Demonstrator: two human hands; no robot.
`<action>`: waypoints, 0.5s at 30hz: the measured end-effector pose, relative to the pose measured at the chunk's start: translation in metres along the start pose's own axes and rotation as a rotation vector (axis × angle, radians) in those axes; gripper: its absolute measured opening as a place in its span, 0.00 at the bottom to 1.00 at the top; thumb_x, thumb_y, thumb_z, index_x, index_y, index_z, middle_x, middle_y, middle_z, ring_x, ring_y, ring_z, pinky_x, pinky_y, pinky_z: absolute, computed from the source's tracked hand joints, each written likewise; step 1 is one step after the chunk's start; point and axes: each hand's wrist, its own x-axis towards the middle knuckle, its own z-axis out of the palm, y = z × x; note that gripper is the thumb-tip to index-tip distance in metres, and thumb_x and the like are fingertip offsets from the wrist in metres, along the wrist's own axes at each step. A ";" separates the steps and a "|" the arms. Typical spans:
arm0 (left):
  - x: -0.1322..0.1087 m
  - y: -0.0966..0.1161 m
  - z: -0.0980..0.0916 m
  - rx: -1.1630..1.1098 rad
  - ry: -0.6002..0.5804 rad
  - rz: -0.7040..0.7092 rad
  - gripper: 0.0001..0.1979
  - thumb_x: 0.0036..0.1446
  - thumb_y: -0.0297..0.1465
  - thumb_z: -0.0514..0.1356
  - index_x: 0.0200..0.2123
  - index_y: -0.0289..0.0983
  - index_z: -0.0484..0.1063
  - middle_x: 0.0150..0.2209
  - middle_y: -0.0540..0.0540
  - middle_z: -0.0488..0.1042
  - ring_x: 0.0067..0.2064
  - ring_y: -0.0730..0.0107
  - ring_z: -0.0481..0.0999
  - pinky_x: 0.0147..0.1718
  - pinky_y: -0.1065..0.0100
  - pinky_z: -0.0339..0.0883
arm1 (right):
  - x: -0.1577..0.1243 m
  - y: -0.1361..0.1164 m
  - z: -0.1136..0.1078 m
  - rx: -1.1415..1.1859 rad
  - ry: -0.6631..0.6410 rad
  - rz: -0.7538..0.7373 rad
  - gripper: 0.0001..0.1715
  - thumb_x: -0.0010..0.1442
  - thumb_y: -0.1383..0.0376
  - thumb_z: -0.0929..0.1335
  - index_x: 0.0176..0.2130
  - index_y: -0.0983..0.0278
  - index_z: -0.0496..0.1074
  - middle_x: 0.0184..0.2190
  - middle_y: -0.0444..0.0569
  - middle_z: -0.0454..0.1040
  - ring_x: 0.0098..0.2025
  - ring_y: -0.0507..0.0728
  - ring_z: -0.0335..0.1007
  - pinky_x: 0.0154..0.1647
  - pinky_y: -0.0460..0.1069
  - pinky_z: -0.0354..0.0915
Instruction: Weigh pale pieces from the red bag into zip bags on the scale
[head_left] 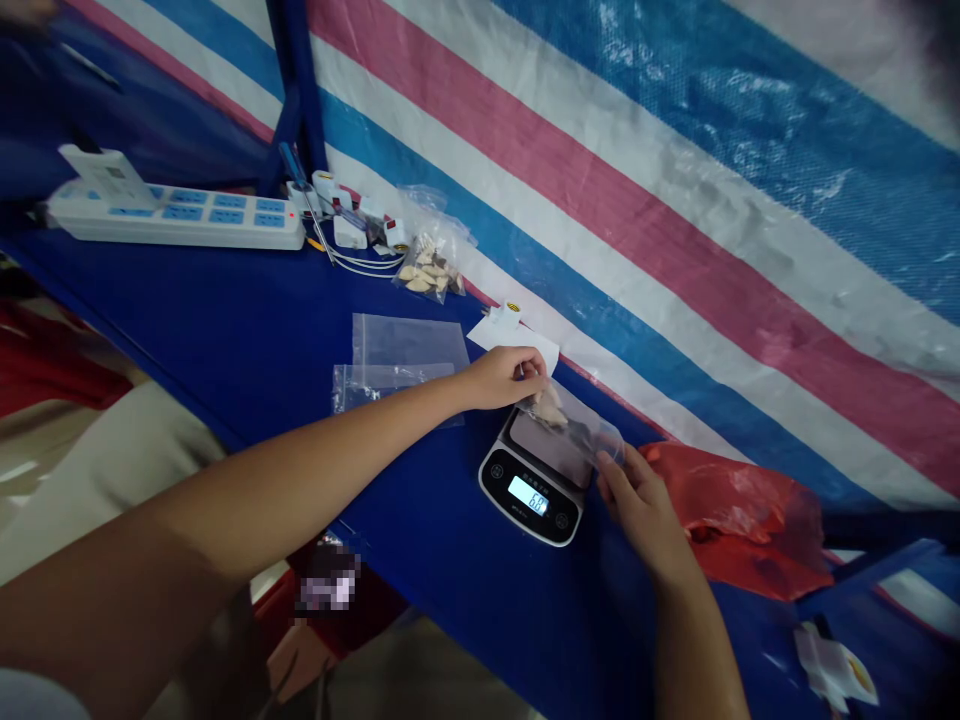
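A clear plastic bag (577,418) with a few pale, flat pieces (549,404) in it is stretched above the plate of a small digital scale (531,497). My left hand (514,376) pinches the bag's far left end, fingers closed. At the right end, my right hand (634,492) grips the bag between thumb and fingers. The scale's display is lit and shows digits. Whether the bag rests on the plate or hangs just over it I cannot tell. Two flat zip bags (409,340) lie beside my left forearm.
Behind stands a filled bag of pale pieces (431,270), near cables and a screwdriver (307,195). A white power strip (187,218) lies at the back left. A red plastic bag (742,520) sits on the right. Striped sheeting (600,190) borders the blue table (247,320).
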 end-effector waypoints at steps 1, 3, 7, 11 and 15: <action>0.000 0.000 0.000 0.005 -0.001 -0.002 0.08 0.60 0.36 0.61 0.36 0.37 0.72 0.26 0.50 0.73 0.27 0.75 0.67 0.29 0.69 0.59 | 0.000 0.000 0.001 -0.003 -0.009 0.002 0.39 0.60 0.42 0.70 0.61 0.63 0.70 0.23 0.41 0.64 0.24 0.50 0.56 0.22 0.45 0.53; 0.000 0.001 -0.001 0.012 -0.007 0.002 0.07 0.59 0.35 0.61 0.36 0.37 0.72 0.25 0.51 0.73 0.27 0.75 0.67 0.30 0.69 0.59 | 0.000 -0.002 0.002 0.012 -0.028 0.009 0.39 0.61 0.42 0.70 0.61 0.63 0.70 0.23 0.40 0.62 0.23 0.49 0.54 0.21 0.45 0.51; 0.001 0.004 -0.005 0.036 -0.011 0.011 0.08 0.59 0.35 0.61 0.36 0.37 0.73 0.26 0.50 0.71 0.28 0.74 0.67 0.30 0.68 0.59 | -0.002 -0.004 0.000 0.072 -0.025 0.017 0.37 0.60 0.43 0.71 0.59 0.61 0.72 0.23 0.39 0.61 0.23 0.49 0.54 0.21 0.44 0.49; 0.004 0.002 -0.013 0.041 0.088 -0.011 0.10 0.60 0.38 0.60 0.34 0.37 0.72 0.29 0.50 0.70 0.30 0.73 0.67 0.32 0.68 0.60 | -0.004 -0.003 -0.009 0.132 0.045 0.053 0.32 0.58 0.41 0.72 0.49 0.63 0.75 0.21 0.38 0.60 0.21 0.47 0.51 0.19 0.43 0.46; 0.007 -0.004 -0.020 0.066 0.197 -0.052 0.14 0.60 0.40 0.58 0.27 0.37 0.67 0.24 0.53 0.64 0.28 0.73 0.62 0.31 0.67 0.56 | -0.007 -0.005 -0.026 0.163 0.208 0.058 0.30 0.56 0.41 0.72 0.39 0.65 0.75 0.23 0.41 0.65 0.20 0.47 0.54 0.18 0.43 0.49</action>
